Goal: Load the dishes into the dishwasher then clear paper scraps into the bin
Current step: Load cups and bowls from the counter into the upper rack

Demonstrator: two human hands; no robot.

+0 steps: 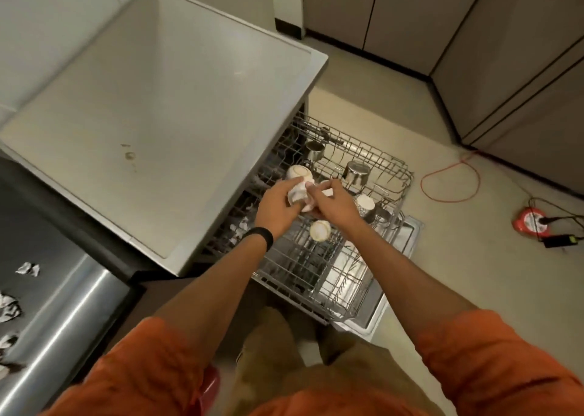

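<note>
Your left hand point(278, 208) and your right hand point(335, 203) meet over the pulled-out rack point(395, 169) of the open dishwasher point(407, 237). Between them you hold a white cup point(297, 196), lying on its side above the wires.

The fingers of the left hand are curled around the cup's body, so the hand is narrow and grips it from the left. There is a black band point(261, 237) on this wrist. The right hand comes from the other side. Its thumb and fingers are bent and pinch a white edge at the cup's right end. How much of that end it covers, you cannot tell, because the fingers hide it.

In the rack behind your hands a white bowl point(298, 171) stands upside down, just beside the held cup. Farther back there are two metal cups point(357, 170), well apart from each other. A second white cup point(365, 203) sits to the right of your right hand, and a third one point(320, 230) stands in the rack below your wrists.

The white table point(151, 109) is to the left of the dishwasher. The paper scraps point(27, 269) lie on the steel surface point(79, 292) at the lower left, well apart from both hands.

An orange cable point(452, 183) curls on the floor on the right.
</note>
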